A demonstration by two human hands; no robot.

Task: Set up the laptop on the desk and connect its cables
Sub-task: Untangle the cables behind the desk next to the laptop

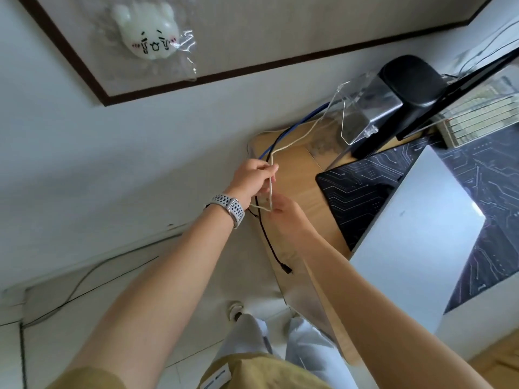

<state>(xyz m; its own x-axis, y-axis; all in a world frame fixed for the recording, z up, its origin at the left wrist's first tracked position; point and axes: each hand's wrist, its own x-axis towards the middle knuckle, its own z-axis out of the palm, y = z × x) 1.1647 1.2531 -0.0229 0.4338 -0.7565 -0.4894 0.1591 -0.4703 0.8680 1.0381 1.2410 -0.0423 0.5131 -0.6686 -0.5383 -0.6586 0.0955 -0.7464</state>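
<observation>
A closed silver laptop (415, 237) lies on the dark circuit-pattern desk mat (354, 192) at the right. At the desk's left end my left hand (254, 179), with a watch on its wrist, pinches a cream cable (295, 141) that runs back toward the monitor. Just below it my right hand (289, 220) pinches the same cream cable at a bend, and a short length is stretched between the two hands. A black cable (269, 242) hangs past my hands, its plug (287, 268) lying loose on the wooden desk (297, 164). A blue cable (297, 124) runs behind.
A monitor on a black stand (412, 88) and a clear acrylic riser (354, 119) stand at the back right, with a keyboard (483, 113) beyond. The wall (140, 153) runs along the left. Thin cables (84, 282) trail on the floor below.
</observation>
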